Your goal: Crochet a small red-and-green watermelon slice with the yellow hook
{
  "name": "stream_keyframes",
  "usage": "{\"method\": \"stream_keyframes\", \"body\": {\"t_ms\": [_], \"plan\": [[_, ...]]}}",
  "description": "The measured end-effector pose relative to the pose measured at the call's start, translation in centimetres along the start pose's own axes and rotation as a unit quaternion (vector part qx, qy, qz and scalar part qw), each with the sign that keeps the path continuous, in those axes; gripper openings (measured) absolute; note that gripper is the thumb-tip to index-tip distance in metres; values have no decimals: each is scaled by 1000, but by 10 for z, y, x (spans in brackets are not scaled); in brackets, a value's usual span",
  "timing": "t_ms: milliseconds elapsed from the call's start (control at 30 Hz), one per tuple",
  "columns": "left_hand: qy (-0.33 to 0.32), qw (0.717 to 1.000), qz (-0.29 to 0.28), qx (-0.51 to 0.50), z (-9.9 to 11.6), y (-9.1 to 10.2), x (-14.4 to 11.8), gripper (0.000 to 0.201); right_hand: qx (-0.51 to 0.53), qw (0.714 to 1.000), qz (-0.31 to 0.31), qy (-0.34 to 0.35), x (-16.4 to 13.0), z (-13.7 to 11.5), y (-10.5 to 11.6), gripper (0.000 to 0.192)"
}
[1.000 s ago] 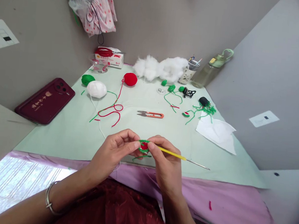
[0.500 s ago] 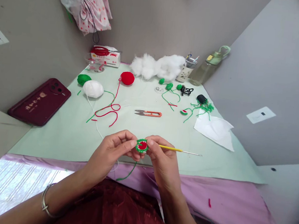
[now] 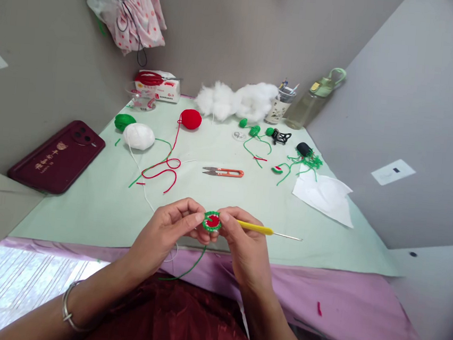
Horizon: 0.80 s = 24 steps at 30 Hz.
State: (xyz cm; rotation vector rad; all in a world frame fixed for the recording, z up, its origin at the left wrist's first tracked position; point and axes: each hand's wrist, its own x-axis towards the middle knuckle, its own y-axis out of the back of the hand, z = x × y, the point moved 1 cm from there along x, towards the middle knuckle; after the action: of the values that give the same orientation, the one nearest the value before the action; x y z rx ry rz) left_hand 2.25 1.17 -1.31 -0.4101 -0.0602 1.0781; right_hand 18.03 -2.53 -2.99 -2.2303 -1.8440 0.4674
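Note:
Both my hands meet over the near edge of the pale green mat (image 3: pixel 255 199). My left hand (image 3: pixel 168 231) pinches the left side of a small round crochet piece (image 3: pixel 212 221), red in the middle with a green rim. My right hand (image 3: pixel 243 244) pinches its right side and also holds a yellow-handled crochet hook (image 3: pixel 263 230), whose metal tip points right. A green yarn tail (image 3: pixel 187 269) hangs from the piece toward my lap.
On the mat lie orange thread snips (image 3: pixel 223 172), red yarn ball (image 3: pixel 191 119), white yarn ball (image 3: pixel 139 136), green yarn ball (image 3: pixel 124 121), stuffing (image 3: pixel 237 101), green scraps (image 3: pixel 291 163) and white paper (image 3: pixel 324 195). A dark red phone (image 3: pixel 57 155) lies left; a bottle (image 3: pixel 311 100) stands at the back.
The crochet piece has turned so its red face shows. The hook has levelled out, and the green tail now hangs lower toward my lap.

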Motion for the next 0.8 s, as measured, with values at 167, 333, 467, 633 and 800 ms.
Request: {"method": "stream_keyframes", "body": {"t_ms": [167,333,467,633,800], "plan": [[-3,1000,11,-2,0,-3,-2,21,-26,999,10,16,-1,-1,1,26],[-10,1000,14,-17,-2,-4,-3,23,-2,1000,11,4,1,0,-1,27],[2,999,4,-34,-3,-3,-1,23,62,997,-25,-48,6,0,-2,32],[14,999,6,-31,-5,-1,0,21,58,996,-39,-54,7,-1,-1,34],[28,999,3,-40,-5,-2,0,22,77,994,-39,-64,7,-1,0,35]]}}
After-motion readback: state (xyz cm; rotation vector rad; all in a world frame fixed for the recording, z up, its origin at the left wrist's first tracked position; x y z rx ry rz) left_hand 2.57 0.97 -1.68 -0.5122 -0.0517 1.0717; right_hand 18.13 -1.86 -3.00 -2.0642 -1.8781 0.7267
